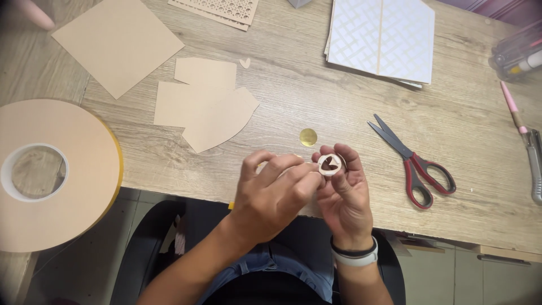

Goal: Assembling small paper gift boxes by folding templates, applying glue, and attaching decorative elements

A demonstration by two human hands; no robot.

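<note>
The small round roll, pale with a dark heart-like opening at its centre, sits just over the near edge of the tabletop, pinched between the thumb and fingertips of the right hand. The left hand comes in from nine o'clock, its thumb and forefinger closed together at the roll's rim, seemingly picking at a thin edge or strip there; the exact contact is too small to tell.

At twelve o'clock from the roll lies a small gold disc. Red-handled scissors rest at three o'clock, blades shut. Cut tan paper pieces lie toward ten o'clock, a large tan sheet beyond them, and a big tape reel fills the far nine o'clock side. Patterned white sheets sit at one o'clock, a utility knife at the far right.

Doing this well probably means the right hand keeping the roll steady without squashing it, while the left works lightly with a fingernail at the rim so the edge lifts cleanly rather than tearing.
</note>
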